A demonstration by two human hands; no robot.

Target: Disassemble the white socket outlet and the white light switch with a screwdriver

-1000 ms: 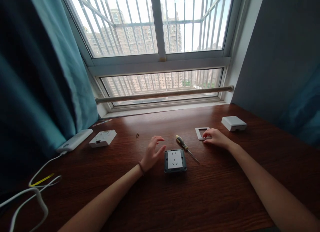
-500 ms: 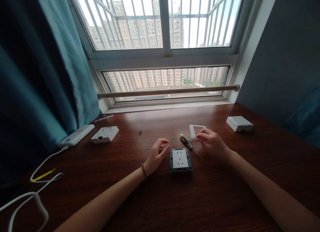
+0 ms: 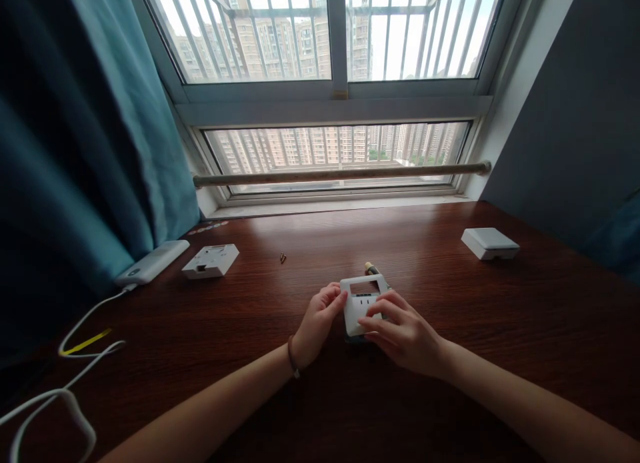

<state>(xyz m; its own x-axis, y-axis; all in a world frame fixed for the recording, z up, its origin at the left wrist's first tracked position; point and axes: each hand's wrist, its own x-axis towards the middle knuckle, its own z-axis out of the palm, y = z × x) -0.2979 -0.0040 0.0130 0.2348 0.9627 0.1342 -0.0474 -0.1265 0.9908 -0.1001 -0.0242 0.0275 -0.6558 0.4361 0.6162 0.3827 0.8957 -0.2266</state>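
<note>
A white square cover frame point(image 3: 351, 320) is tilted over the wall socket point(image 3: 365, 302), whose slots show through the opening. A sliver of the socket's dark base point(image 3: 356, 340) appears below the frame's lower edge. My left hand point(image 3: 316, 318) pinches the frame's left side between thumb and fingers. Across its lower right part, my right hand point(image 3: 407, 331) is closed on the frame with bent fingers, hiding that corner. Behind the frame pokes the pale handle end of a screwdriver point(image 3: 371, 268); its shaft is hidden.
Several small screws point(image 3: 283, 257) lie farther back on the wooden table point(image 3: 280, 216). At the left are a white switch box point(image 3: 212, 260), a white power strip point(image 3: 154, 263) with a cable point(image 3: 93, 318), and a yellow strip point(image 3: 89, 342). Another white box point(image 3: 490, 243) sits at the right.
My right hand has brought the cover frame left and toward me, over the socket. My left hand has closed on the frame's left side. The screwdriver is now mostly covered.
</note>
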